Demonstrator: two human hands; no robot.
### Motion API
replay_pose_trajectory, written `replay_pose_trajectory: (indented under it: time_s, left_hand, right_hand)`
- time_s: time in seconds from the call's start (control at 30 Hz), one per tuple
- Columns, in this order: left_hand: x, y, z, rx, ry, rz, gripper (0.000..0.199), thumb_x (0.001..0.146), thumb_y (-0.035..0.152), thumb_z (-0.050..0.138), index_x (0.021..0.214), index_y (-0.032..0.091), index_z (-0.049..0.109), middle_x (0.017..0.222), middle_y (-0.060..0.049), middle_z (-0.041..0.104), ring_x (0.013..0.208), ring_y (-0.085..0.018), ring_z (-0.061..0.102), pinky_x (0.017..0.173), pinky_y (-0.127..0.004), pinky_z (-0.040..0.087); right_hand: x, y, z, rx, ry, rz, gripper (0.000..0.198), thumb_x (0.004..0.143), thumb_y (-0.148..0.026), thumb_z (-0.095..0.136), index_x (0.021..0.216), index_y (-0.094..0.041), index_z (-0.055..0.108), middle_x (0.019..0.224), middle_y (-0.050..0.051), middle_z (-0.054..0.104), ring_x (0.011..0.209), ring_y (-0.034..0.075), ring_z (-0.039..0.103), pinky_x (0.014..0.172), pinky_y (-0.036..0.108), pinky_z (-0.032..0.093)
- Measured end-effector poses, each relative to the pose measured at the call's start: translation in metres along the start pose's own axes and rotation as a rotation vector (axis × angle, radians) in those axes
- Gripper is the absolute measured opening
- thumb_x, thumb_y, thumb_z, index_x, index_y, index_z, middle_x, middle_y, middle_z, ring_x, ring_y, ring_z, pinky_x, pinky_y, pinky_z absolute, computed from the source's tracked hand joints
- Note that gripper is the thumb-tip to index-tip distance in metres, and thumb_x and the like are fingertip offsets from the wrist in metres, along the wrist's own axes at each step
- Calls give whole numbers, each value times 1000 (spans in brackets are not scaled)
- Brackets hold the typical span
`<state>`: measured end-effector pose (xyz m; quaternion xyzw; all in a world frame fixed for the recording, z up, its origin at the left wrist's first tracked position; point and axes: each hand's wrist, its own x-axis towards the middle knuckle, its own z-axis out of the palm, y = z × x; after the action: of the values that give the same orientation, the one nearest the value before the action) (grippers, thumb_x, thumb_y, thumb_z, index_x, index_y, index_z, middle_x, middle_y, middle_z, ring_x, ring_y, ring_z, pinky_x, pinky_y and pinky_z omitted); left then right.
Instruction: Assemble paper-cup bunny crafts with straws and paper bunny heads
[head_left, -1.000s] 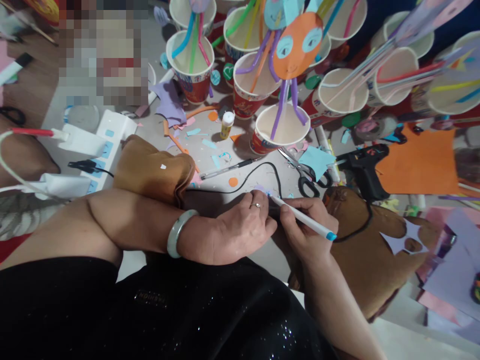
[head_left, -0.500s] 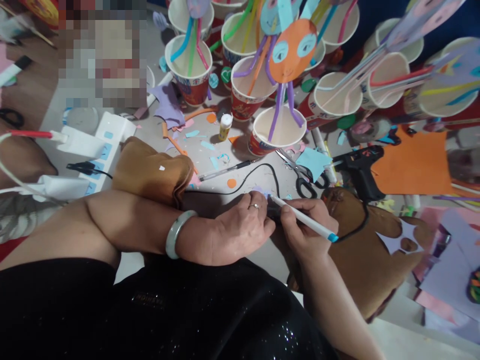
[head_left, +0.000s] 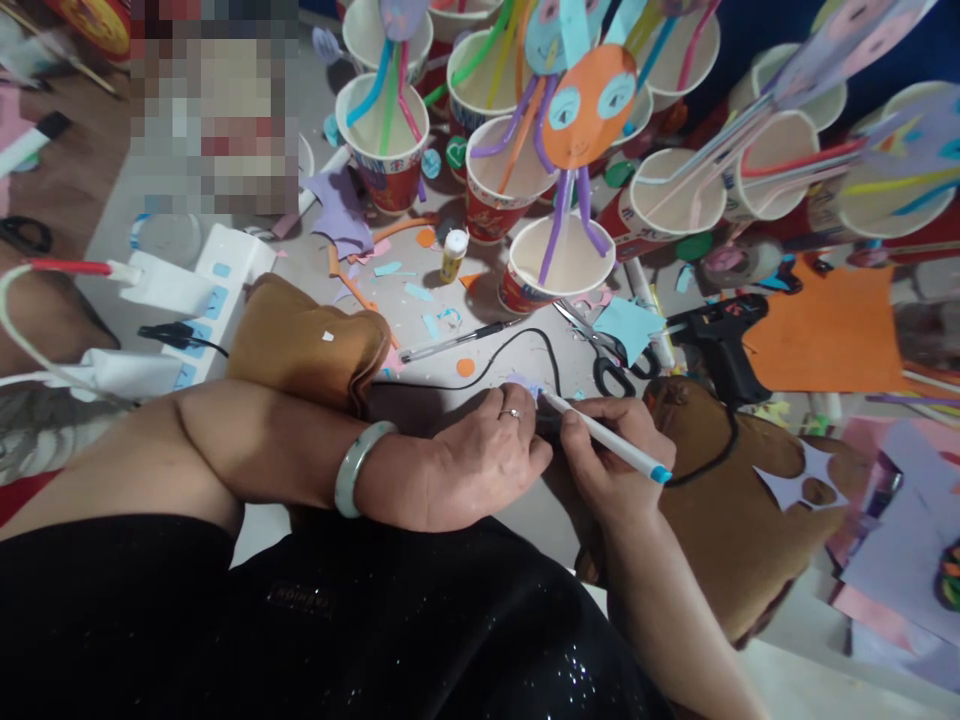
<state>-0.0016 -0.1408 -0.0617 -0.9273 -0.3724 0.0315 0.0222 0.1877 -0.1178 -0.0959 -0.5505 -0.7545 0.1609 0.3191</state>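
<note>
My right hand [head_left: 626, 450] grips a white felt-tip pen [head_left: 611, 440] with a blue end, its tip pointing down to the left. That tip meets a small purple paper piece [head_left: 521, 381] just past my left fingers. My left hand [head_left: 487, 455], with a ring and a pale bangle [head_left: 360, 468] on the wrist, is closed with its fingers curled over the near side of this paper. The left fingertips are hidden, as is part of the paper. Something dark shows between the two hands, too shadowed to make out.
Paper cups [head_left: 559, 262] with straws and paper faces stand at the back. Scissors [head_left: 600, 345], a ballpoint pen [head_left: 457, 340], a glue gun [head_left: 720, 345] and a black cord lie near my hands. A power strip [head_left: 217, 300] and brown cloth bundles [head_left: 300, 345] flank them. Another person's arm is at left.
Both hands hold almost the same place, with the felt-tip pen shifted very slightly. The whole view has moved a little.
</note>
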Motion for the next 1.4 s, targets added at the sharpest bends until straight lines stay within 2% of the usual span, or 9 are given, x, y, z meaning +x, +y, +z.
replay_pose_trajectory:
  time_s: [0.1,0.23,0.67,1.13,1.3,1.4]
  left_hand:
    - [0,0,-1,10,9,-1,28,100,17,50,117,11,71,130,-23,74,120,-32,70,97,-45,51]
    - [0,-1,-1,0,5,1,29,100,19,50,118,11,71,131,-23,73,120,-33,71,95,-44,52]
    - [0,2,2,30,8,-8,27,101,21,52,118,12,72,133,-22,74,123,-33,70,97,-45,51]
    - [-1,2,0,65,14,-5,30,101,20,50,120,13,72,135,-22,73,123,-33,70,97,-46,52]
    - [-1,3,2,55,21,-11,28,100,21,52,118,12,72,134,-22,74,123,-33,70,95,-45,53]
    - [-1,3,2,54,25,-14,25,100,22,53,113,12,72,131,-21,75,122,-33,71,96,-45,52]
  right_hand:
    - [0,0,-1,10,0,-29,12,93,-32,66,85,-24,63,73,0,75,57,17,70,53,27,55]
    - [0,-2,-2,3,-37,3,14,94,-35,64,84,-24,63,77,2,78,64,19,74,58,30,58]
    - [0,1,3,-32,54,-56,14,95,-32,67,88,-21,65,71,1,75,56,16,70,52,25,53]
    - [1,2,3,-35,14,-41,15,95,-34,66,87,-22,64,70,0,72,54,15,67,51,25,51]
    - [1,1,2,-32,31,-68,12,94,-32,68,88,-22,65,71,0,72,55,15,67,52,25,51]
    - [-1,3,1,-55,93,-73,12,94,-32,69,89,-21,67,74,1,74,56,15,67,53,26,51]
